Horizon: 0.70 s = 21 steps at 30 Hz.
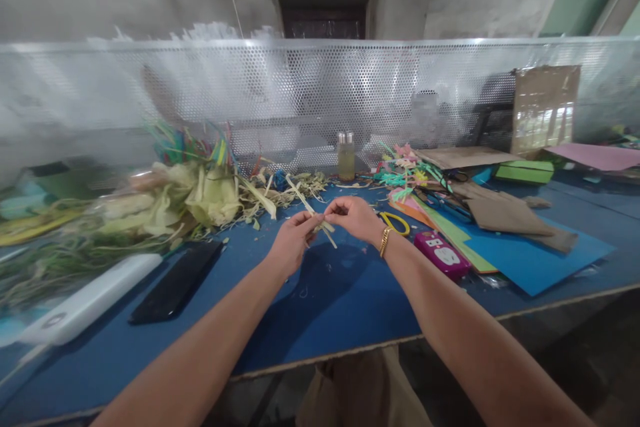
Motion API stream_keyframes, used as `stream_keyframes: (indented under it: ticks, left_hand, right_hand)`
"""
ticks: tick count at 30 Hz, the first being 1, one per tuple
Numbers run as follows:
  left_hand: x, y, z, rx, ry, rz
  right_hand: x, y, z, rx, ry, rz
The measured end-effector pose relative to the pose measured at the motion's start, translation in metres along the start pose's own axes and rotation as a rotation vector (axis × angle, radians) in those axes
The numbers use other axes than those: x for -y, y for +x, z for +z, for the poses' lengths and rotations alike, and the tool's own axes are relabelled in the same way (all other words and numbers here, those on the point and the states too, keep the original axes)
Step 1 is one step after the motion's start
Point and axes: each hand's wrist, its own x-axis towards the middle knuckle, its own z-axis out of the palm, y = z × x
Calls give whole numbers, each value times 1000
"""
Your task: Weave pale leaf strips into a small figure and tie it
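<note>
My left hand (293, 240) and my right hand (353, 215) meet above the blue table (325, 300), fingers pinched together on a pale green leaf strip (316, 217). The strip runs diagonally between the two hands, its ends sticking out above and below them. A gold bracelet (385, 241) circles my right wrist. Yellow-handled scissors (396, 223) lie just right of my right hand. A heap of pale husks and leaves (200, 197) lies to the left of my hands.
A black phone (177, 280) and a white power bank (85, 300) lie at the left. A pink case (443, 253), blue and coloured paper sheets (525, 257), brown paper (500, 213) and a small bottle (345, 157) sit right and behind. A perforated metal screen (320, 93) backs the table.
</note>
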Motion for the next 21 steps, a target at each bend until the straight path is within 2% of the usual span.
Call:
stream_keyframes:
  ticks: [15,18,21]
  left_hand:
    - [3,3,-7,6,138,73]
    - [1,1,-6,19,127,39]
    - [-5,-1,-4,43,101,-50]
  right_hand:
    - [1,0,-2,39,-90,-10]
    - [1,-1,-4,35,-123,-1]
    - [2,-1,-5,38,-125,11]
